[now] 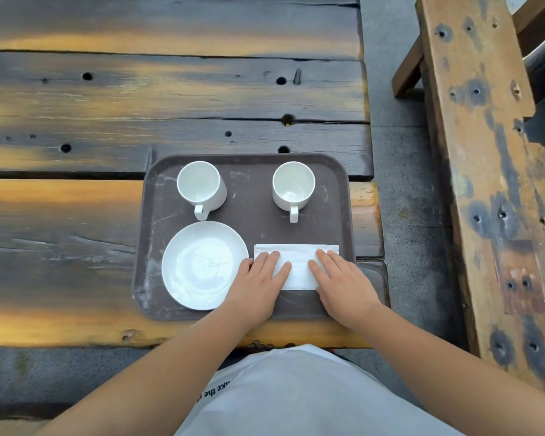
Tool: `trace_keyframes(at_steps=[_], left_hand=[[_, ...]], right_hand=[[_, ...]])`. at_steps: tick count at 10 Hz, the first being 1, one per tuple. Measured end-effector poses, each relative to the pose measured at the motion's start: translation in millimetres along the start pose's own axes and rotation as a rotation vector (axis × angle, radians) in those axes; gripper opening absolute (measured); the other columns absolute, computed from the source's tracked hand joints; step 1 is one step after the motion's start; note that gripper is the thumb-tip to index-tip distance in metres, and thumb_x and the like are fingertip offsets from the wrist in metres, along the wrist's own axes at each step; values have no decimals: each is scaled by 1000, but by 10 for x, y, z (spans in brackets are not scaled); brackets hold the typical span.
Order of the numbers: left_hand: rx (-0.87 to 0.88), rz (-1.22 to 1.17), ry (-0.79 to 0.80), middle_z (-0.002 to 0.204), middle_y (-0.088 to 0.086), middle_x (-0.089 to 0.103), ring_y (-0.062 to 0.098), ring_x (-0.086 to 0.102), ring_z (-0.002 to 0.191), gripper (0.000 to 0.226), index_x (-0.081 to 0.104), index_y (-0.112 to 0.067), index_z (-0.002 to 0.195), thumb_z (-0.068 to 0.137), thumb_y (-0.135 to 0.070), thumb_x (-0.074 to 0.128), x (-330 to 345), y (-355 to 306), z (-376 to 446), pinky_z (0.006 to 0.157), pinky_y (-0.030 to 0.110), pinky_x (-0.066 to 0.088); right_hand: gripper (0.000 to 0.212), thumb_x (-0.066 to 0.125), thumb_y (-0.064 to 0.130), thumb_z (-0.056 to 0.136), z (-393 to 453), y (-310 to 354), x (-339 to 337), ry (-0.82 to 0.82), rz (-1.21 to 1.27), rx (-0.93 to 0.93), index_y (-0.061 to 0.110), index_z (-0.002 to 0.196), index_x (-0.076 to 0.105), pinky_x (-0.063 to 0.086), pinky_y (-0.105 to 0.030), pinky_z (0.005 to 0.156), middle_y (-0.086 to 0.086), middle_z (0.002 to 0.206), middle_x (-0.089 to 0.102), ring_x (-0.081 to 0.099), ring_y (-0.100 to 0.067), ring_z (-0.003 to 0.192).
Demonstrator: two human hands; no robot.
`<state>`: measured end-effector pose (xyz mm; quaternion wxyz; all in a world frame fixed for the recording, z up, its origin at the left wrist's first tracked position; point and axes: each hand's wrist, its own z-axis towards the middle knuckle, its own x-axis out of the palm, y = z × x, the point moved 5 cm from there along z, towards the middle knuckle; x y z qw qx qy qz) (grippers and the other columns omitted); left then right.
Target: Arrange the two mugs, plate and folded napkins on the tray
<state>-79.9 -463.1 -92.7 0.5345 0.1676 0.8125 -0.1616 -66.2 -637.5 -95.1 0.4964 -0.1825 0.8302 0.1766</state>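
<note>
A dark brown tray [252, 196] lies at the table's near right end. Two empty white mugs stand upright at its far side, one on the left [199, 187] and one on the right [293, 186], handles pointing toward me. A white plate [199, 265] sits at the near left of the tray. A white folded napkin [298, 265] lies flat at the near right. My left hand [255, 284] rests flat on the napkin's left part, partly over the plate's edge. My right hand [343, 284] presses flat on its right part. Fingers of both are spread.
The tray sits on a weathered plank table [107, 99] whose right edge is close beside it. A wooden bench [485, 152] runs along the right, across a strip of grey concrete floor [403, 184]. My white shirt fills the bottom centre.
</note>
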Motion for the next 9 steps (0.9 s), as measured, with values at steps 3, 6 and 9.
trace_keyframes(at_steps=[3,6,9], left_hand=[[-39,15,65,163,14,3,37,7,146,73,8,-23,153,94,-51,39,102,58,-39,109,59,12],[-55,20,27,162,16,7,38,6,147,78,10,-20,154,90,-59,34,-161,144,-57,111,58,9],[-284,-106,-208,164,11,2,34,-4,149,86,3,-25,155,86,-71,25,-759,662,-325,115,59,12]], right_hand=[[69,31,55,96,-2,-20,25,13,-61,74,20,154,14,8,-52,116,-7,163,10,9,-27,147],[77,30,63,92,33,37,-221,20,-43,171,20,153,12,9,-51,117,-10,162,6,6,-31,147],[88,27,76,82,10,284,-836,-188,12,202,25,153,18,14,-53,115,-7,163,10,9,-28,148]])
